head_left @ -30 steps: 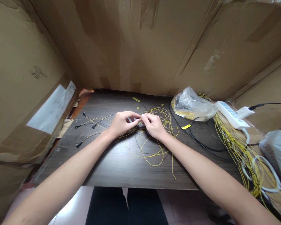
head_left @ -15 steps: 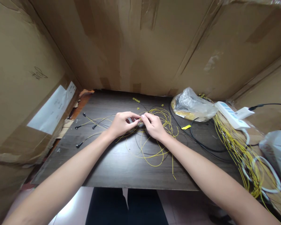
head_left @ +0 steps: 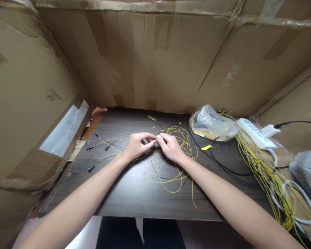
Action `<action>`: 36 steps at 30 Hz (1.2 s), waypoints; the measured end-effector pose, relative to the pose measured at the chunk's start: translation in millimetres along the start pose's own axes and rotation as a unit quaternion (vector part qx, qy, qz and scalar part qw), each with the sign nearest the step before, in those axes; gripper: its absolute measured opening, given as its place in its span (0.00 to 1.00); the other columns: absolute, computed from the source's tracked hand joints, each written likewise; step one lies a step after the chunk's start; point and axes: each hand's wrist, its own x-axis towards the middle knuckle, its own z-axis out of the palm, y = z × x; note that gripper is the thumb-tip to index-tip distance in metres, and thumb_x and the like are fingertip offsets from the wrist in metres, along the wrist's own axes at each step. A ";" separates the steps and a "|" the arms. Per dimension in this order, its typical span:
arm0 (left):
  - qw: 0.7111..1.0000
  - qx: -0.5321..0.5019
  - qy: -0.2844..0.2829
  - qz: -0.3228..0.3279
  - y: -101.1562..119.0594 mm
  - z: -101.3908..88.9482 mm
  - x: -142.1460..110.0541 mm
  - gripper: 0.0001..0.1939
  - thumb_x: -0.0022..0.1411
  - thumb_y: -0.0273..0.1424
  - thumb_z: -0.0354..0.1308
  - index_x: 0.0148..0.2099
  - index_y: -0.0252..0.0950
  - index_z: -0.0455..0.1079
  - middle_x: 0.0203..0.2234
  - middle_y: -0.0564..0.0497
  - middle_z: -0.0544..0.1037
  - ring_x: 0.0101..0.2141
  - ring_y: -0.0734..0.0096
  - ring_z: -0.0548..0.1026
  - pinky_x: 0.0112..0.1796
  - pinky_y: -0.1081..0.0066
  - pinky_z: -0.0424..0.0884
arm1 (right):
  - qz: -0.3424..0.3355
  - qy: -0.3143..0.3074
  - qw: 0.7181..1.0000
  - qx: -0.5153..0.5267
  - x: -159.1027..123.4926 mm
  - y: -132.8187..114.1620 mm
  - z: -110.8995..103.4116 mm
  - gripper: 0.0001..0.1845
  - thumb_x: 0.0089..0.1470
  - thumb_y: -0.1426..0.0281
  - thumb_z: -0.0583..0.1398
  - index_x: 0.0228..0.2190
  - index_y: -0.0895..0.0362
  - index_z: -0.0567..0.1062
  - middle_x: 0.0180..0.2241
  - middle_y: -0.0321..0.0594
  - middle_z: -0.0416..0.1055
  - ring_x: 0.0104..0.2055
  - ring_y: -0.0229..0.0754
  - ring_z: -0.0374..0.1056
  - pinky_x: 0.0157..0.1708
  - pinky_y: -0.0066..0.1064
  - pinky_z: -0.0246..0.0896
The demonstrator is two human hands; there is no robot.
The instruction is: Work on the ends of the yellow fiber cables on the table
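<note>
My left hand [head_left: 137, 147] and my right hand [head_left: 170, 147] meet fingertip to fingertip over the middle of the dark wooden table [head_left: 134, 193]. Both are pinched closed on thin yellow wires [head_left: 171, 173] that loop in a loose tangle under and around them. What exactly sits between the fingertips is too small to make out. Several yellow wires with black end plugs [head_left: 98, 136] fan out to the left of my left hand.
A crumpled clear plastic bag [head_left: 212, 121] lies at the back right. Beside it are a white power strip [head_left: 254, 133], black cables [head_left: 223, 162] and a thick bundle of yellow wires [head_left: 264, 173]. Cardboard walls [head_left: 155, 58] enclose the table on three sides.
The head view has tilted up slightly, so everything sits lower in the frame. Both hands stay pinched together at the same spot on the wires.
</note>
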 end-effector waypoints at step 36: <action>0.999 0.017 0.000 -0.050 -2.3 -1.1 0.3 0.06 0.62 0.31 0.63 0.38 0.36 0.80 0.27 0.51 0.82 0.25 0.74 0.77 0.28 0.77 0.74 | 0.026 -0.075 0.994 -0.075 2.5 -1.7 -0.3 0.21 0.71 0.66 0.47 0.26 0.56 0.65 0.27 0.37 0.68 0.35 0.42 0.61 0.41 0.36 0.47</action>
